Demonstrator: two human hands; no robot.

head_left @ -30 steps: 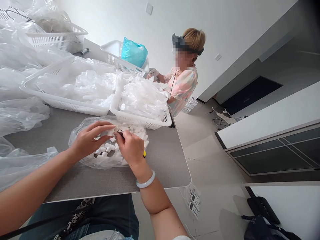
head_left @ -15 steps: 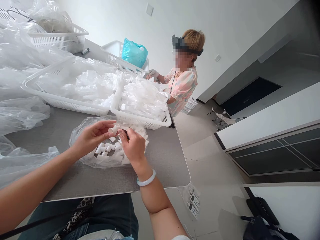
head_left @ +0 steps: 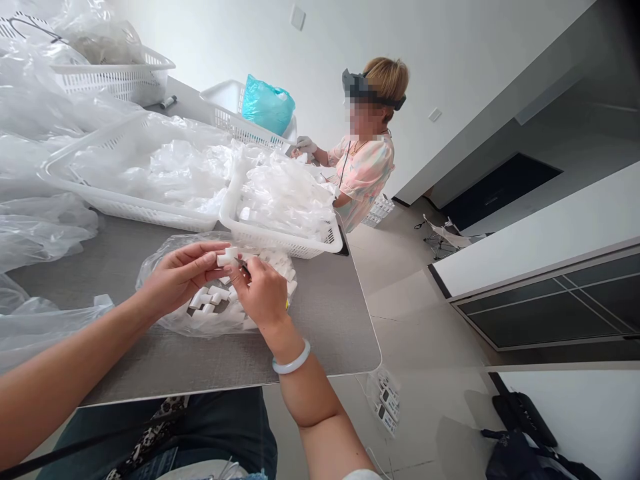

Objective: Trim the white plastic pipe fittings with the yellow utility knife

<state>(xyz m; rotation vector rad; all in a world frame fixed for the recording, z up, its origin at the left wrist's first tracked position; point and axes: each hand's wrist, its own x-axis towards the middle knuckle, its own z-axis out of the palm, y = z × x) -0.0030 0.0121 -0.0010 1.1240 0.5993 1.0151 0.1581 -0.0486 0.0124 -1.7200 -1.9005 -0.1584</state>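
My left hand (head_left: 187,268) pinches a white plastic pipe fitting (head_left: 227,257) between thumb and fingers. Close against the fitting, my right hand (head_left: 263,290) is closed around a slim dark tool (head_left: 244,267). Most of that tool is hidden in the fist, so its kind cannot be told; a bit of yellow shows at the hand's outer side. Under both hands lies a clear plastic bag (head_left: 173,320) spread on the table, with several loose white pipe fittings (head_left: 217,295) on it.
Just beyond my hands stands a white basket (head_left: 280,241) of clear bags, beside a larger white basket (head_left: 135,208). A blue bag (head_left: 269,107) sits in another basket behind. Across the table, a gloved co-worker (head_left: 367,167) handles small white pieces. The table's edge (head_left: 373,327) lies right.
The fitting has been turned in my left fingers, its open end no longer facing me. My right hand with the dark tool has shifted slightly left and down.
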